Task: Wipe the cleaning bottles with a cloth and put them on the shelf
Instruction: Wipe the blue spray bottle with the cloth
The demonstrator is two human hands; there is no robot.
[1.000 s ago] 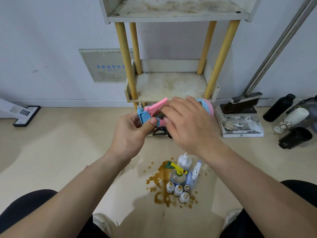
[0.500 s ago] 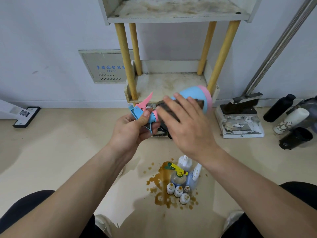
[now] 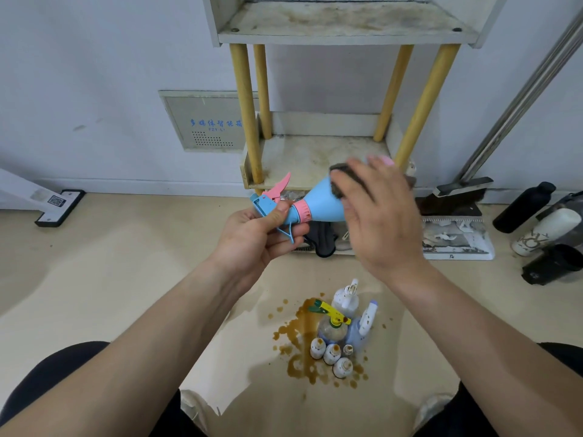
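View from a head camera, looking down at a person's two bare arms over a beige floor (image 3: 126,279). The left hand (image 3: 255,234) grips a blue spray bottle (image 3: 321,203) by its pink-collared trigger head, fingers curled round the neck. The bottle lies sideways in the air, just in front of the lower tier of a stained shelf (image 3: 303,159). The right hand (image 3: 381,225), blurred, presses a dark cloth (image 3: 339,168) flat against the bottle's body with the fingers mostly straight.

The task looks to be at an early stage, with this bottle mid-wipe and none seen on either shelf tier. A cluster of spattered bottles (image 3: 340,329) waits on the floor below, standing in a brown spill (image 3: 299,342). All of them appear to need wiping and shelving.
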